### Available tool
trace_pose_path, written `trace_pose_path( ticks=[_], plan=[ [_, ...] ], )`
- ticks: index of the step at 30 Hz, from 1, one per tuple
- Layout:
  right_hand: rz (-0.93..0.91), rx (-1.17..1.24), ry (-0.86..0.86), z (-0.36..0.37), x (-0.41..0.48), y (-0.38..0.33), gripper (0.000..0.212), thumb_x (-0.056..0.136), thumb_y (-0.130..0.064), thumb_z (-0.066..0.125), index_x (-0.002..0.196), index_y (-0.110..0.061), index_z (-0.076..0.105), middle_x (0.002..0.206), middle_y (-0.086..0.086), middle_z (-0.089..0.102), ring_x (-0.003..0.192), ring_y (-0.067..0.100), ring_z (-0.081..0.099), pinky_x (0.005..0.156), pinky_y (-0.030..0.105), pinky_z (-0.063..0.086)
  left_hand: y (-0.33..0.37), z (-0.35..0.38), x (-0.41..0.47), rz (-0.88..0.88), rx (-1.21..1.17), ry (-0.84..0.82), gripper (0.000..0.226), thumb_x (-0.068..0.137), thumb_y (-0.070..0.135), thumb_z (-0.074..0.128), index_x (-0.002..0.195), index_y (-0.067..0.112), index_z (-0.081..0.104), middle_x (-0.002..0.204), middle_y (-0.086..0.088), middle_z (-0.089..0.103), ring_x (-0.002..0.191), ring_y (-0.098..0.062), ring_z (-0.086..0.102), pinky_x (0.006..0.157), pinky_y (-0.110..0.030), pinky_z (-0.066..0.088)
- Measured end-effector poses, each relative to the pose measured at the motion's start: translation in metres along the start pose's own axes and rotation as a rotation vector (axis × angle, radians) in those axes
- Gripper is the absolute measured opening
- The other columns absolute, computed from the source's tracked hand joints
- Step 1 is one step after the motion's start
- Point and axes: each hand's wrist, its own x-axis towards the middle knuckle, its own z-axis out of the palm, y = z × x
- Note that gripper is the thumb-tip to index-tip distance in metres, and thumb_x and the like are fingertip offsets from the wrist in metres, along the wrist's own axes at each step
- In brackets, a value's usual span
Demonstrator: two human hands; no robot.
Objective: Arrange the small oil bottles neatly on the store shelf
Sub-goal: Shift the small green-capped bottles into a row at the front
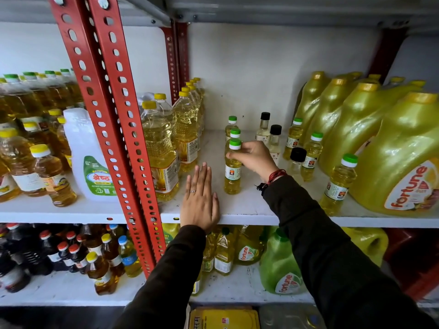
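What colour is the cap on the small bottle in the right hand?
Green top over a white band, on the small bottle held by the right hand; head view.

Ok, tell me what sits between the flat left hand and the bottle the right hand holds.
Nothing: in the head view, only bare white shelf separates the left hand from the bottle.

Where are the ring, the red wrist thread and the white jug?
ring (193,191), head view, on the band across a left-hand finger
red wrist thread (276,175), head view, on the strands at the right wrist
white jug (82,138), head view, on its plain upper body
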Motion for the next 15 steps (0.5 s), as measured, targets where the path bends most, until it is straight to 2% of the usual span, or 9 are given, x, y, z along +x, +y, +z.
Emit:
trace_pose_path(
  ticks=[2,4,5,7,9,12,15],
  plan=[
    [0.014,0.025,0.032,-0.0009,-0.0019,0.0001,0.026,0.072,-0.023,0.086,0.096,-0.016,0.078,0.098,0.006,0.079,0.094,0.020,0.074,0.084,0.033,0.061,0.0002,-0.0003,0.0003,-0.001,-0.006,0.000,0.070,0.099,0.030,0.031,0.162,0.000,0.021,0.171,-0.015,0.014,0.160,-0.027,0.007,0.130,-0.038,-0.006],
    [0.002,0.010,0.083,-0.0018,-0.0035,0.0000,0.029,0.072,-0.024,0.087,0.097,-0.013,0.076,0.095,0.004,0.076,0.082,0.011,0.070,0.063,0.016,0.054,-0.0003,-0.0004,0.0007,-0.002,-0.006,0.000,0.070,0.099,0.030,0.031,0.162,0.000,0.021,0.171,-0.016,0.015,0.160,-0.027,0.008,0.130,-0.038,-0.006],
    [-0.006,-0.010,0.103,-0.0019,-0.0040,-0.0004,0.030,0.071,-0.027,0.088,0.093,-0.014,0.074,0.092,0.002,0.074,0.078,0.008,0.067,0.061,0.015,0.050,-0.0002,-0.0005,0.0006,-0.003,-0.005,-0.001,0.070,0.099,0.030,0.031,0.162,0.000,0.021,0.171,-0.016,0.015,0.160,-0.027,0.008,0.130,-0.038,-0.006],
    [-0.003,-0.049,0.128,-0.0007,-0.0044,0.0004,0.038,0.066,-0.037,0.090,0.088,-0.016,0.068,0.091,0.001,0.073,0.079,0.012,0.067,0.067,0.022,0.053,0.0000,-0.0006,0.0003,-0.002,-0.002,0.001,0.070,0.099,0.030,0.030,0.162,0.000,0.022,0.171,-0.016,0.016,0.160,-0.027,0.008,0.130,-0.038,-0.006],
    [0.027,-0.107,0.155,0.0009,-0.0030,0.0030,0.052,0.063,-0.047,0.090,0.092,-0.013,0.064,0.094,0.002,0.071,0.085,0.018,0.067,0.074,0.032,0.054,-0.0002,-0.0008,0.0006,-0.003,0.000,0.004,0.070,0.100,0.030,0.031,0.162,0.000,0.022,0.171,-0.016,0.016,0.160,-0.027,0.008,0.130,-0.037,-0.006],
    [0.019,-0.142,0.165,0.0013,-0.0041,0.0041,0.057,0.067,-0.055,0.084,0.099,-0.013,0.062,0.096,0.000,0.066,0.088,0.017,0.061,0.074,0.030,0.045,0.0001,-0.0008,0.0006,-0.009,0.010,0.002,0.069,0.100,0.030,0.030,0.162,0.000,0.022,0.171,-0.016,0.016,0.160,-0.027,0.008,0.130,-0.037,-0.007],
    [-0.004,-0.070,0.084,0.0003,-0.0087,0.0021,0.047,0.080,-0.048,0.077,0.110,-0.012,0.068,0.103,-0.002,0.066,0.095,0.013,0.059,0.082,0.025,0.041,-0.0004,-0.0007,0.0006,-0.010,0.004,-0.002,0.069,0.100,0.031,0.029,0.162,0.000,0.021,0.171,-0.015,0.016,0.160,-0.028,0.009,0.130,-0.037,-0.005]
  ],
)
